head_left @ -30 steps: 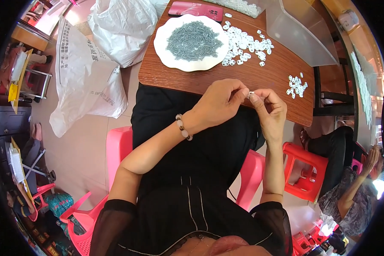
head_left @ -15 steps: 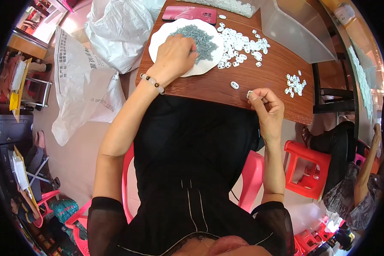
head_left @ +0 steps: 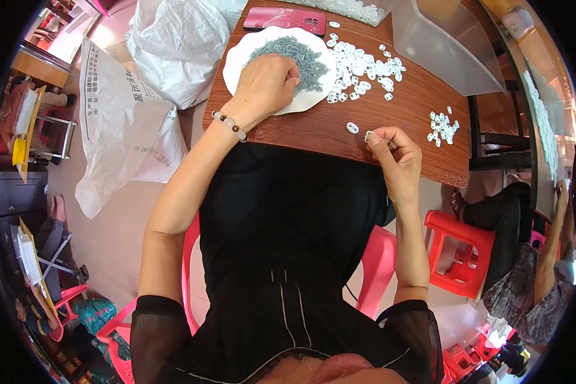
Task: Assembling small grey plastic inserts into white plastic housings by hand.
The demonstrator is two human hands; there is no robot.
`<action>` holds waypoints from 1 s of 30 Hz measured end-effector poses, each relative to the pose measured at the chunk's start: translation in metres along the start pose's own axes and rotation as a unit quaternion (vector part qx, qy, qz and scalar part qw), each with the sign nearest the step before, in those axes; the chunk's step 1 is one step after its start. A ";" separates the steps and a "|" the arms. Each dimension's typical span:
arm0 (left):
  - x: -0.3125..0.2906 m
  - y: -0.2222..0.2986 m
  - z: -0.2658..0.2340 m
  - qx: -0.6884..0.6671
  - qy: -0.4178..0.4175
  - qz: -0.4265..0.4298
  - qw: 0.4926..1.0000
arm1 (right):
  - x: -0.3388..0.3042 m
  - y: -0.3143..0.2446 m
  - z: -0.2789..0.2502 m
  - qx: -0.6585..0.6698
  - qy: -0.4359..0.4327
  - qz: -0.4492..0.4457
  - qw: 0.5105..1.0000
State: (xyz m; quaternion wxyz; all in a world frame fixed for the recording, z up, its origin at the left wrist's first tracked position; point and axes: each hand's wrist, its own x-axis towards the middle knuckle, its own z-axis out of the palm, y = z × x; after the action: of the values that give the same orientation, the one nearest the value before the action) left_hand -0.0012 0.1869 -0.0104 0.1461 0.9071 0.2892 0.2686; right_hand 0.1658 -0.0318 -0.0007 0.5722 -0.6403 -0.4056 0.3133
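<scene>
My left hand [head_left: 266, 86], a beaded bracelet on its wrist, rests over a scalloped white plate [head_left: 235, 57]. Its fingers curl down into a heap of small grey screws [head_left: 308, 61], which hides the tips and whatever they hold. Between thumb and forefinger, my right hand [head_left: 395, 153] pinches a small white plastic piece [head_left: 368, 136] above the near table edge. A similar white oval piece with two holes [head_left: 352, 128] lies alone just left of it. More white pieces [head_left: 358, 69] are spread beside the plate, and a smaller cluster [head_left: 442, 130] lies at the right.
A red phone [head_left: 285, 21] lies behind the plate on the wooden table [head_left: 313, 131]. A translucent bin [head_left: 432, 45] stands at the back right. White sacks [head_left: 125, 121] are on the floor at left. A red stool [head_left: 459, 253] and another seated person [head_left: 525, 288] are at right.
My right hand has shifted slightly left with the white piece, closer to the lone oval one. My left hand has barely moved in the screws.
</scene>
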 end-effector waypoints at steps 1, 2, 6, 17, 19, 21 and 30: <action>0.000 0.001 -0.001 -0.011 -0.012 -0.016 1.000 | 0.001 0.000 0.000 -0.003 0.002 0.001 1.000; 0.000 0.002 -0.002 -0.021 -0.024 -0.032 0.999 | 0.001 -0.001 0.000 -0.005 0.004 0.002 1.000; -0.002 0.000 -0.002 -0.038 -0.010 -0.042 0.998 | 0.002 0.001 0.001 -0.005 0.008 0.005 1.000; 0.013 0.001 0.001 -0.127 0.011 -0.087 0.988 | 0.001 0.003 -0.005 -0.004 0.021 0.002 1.000; 0.011 -0.005 0.006 -0.196 0.036 -0.071 0.977 | 0.003 0.004 -0.008 -0.077 0.033 -0.005 0.996; 0.006 -0.001 -0.004 -0.239 0.006 -0.107 0.965 | 0.011 0.002 0.000 -0.091 0.013 -0.078 0.993; -0.019 0.092 -0.001 -0.612 -0.082 -0.180 0.766 | -0.003 -0.033 0.021 -0.043 0.021 -0.112 0.993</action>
State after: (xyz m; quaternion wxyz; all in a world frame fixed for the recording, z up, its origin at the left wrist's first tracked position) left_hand 0.0266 0.1032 0.0214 0.7392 0.5749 0.2087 0.2819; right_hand 0.1405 -0.0238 0.0281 0.5841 -0.6210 -0.4758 0.2163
